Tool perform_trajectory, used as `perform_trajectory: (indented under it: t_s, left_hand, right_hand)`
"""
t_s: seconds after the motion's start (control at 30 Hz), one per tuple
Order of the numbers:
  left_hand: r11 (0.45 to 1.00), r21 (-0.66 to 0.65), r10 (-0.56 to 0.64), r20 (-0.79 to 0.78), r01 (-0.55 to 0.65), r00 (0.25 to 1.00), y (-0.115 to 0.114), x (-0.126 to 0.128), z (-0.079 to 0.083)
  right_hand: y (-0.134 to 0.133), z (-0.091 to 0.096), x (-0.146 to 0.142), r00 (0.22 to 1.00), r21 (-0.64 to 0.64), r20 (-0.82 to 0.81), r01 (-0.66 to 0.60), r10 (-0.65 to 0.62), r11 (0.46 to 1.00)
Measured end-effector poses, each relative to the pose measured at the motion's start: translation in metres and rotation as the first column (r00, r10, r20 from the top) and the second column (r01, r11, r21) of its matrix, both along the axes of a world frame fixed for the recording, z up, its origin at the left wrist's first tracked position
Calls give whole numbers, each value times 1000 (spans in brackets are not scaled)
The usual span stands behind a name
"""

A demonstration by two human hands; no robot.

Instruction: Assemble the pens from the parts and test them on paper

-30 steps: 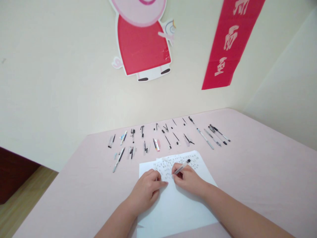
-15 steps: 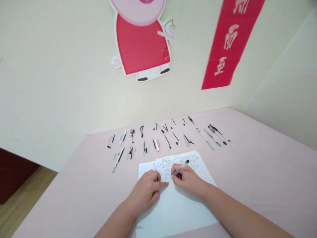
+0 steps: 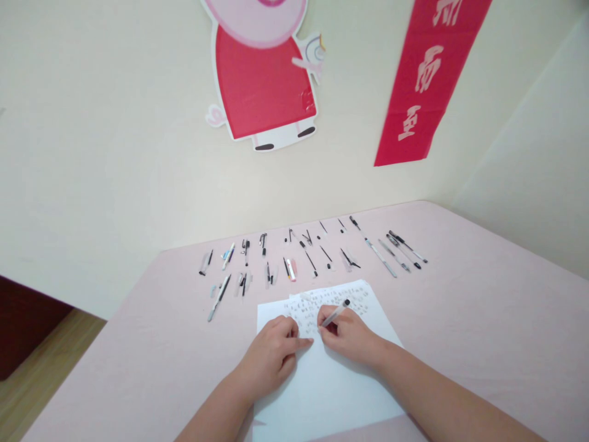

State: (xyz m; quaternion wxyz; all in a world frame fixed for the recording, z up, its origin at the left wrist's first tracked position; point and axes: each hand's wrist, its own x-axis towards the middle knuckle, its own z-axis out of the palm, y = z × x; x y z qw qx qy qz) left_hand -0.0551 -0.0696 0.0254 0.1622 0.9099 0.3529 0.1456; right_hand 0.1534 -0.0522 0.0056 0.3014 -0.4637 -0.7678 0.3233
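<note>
Held in my right hand is a pen with a pale, see-through barrel and a black end. It leans up to the right, and its tip is by the paper, hidden at my fingers. White paper lies under both hands, its upper part covered in small handwritten marks. My left hand rests on the sheet's left side, holding nothing. One of its fingers stretches toward the pen tip while others are curled.
Several pens, caps and refills lie in rows behind the paper, among them a white-and-black pen, a pink-and-white piece and a long pale pen. The pink tabletop meets the wall, which bears a cartoon cutout and a red banner.
The pen's black end has shifted very slightly left and down in my right hand. My left hand stays where it was on the paper.
</note>
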Motion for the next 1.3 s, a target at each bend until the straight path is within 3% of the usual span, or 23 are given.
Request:
perform_trajectory:
  t_s: [0.83,1.07,1.3]
  left_hand:
    - [1000,-25,13,-21,-14,1000,-1,0,1]
    - [1000,-8,1,-16,-1,1000,1,1,0]
    - [1000,-5,31,51,-31,998,2,4,0]
  right_hand:
    - [1,-2,0,1000,-38,-17,3,-4,999]
    - [9,-6,1,975,-208,-209,31,-75,978]
    - [18,-3,9,903,-243,-357,155,-237,958]
